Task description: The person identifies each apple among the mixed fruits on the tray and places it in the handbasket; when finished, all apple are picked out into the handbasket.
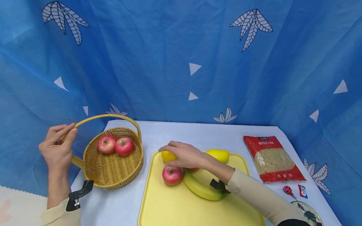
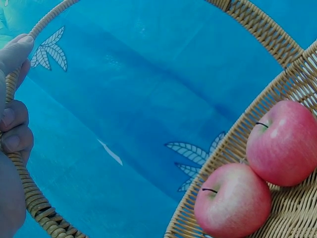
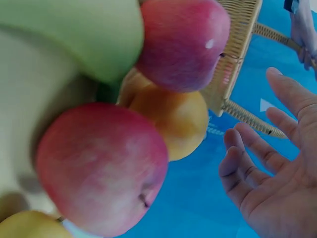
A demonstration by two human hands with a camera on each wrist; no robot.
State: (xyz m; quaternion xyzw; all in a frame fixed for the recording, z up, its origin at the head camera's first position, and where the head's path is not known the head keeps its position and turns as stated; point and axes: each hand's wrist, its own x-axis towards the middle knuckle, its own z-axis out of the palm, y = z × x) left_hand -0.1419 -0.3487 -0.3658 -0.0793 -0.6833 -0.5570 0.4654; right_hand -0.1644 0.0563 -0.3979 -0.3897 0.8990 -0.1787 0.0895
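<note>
My left hand [image 1: 57, 147] grips the arched handle [image 2: 34, 198] of a wicker basket [image 1: 113, 180] at the left. Two red apples [image 1: 106, 144] [image 2: 233, 201] lie together inside it. Over a yellow tray [image 1: 167, 210] hovers my right hand [image 1: 188, 155], palm down with fingers loosely extended, holding nothing. Below it are a red apple [image 1: 172, 176], an orange [image 3: 173, 119] and a banana [image 1: 202, 188]. A second tray apple [image 3: 101, 168] is mostly hidden under the hand in the head view. Behind my right wrist lies an elongated yellow fruit [image 1: 220, 155].
Right of the tray is a red packet with a see-through window [image 1: 272, 160]. Nearer me lie a wrapped lollipop [image 1: 287, 190], a small red-and-blue packet [image 1: 302, 191] and a round patterned item [image 1: 308, 213]. A blue curtain [image 1: 169, 62] hangs behind the white table [image 1: 154, 135].
</note>
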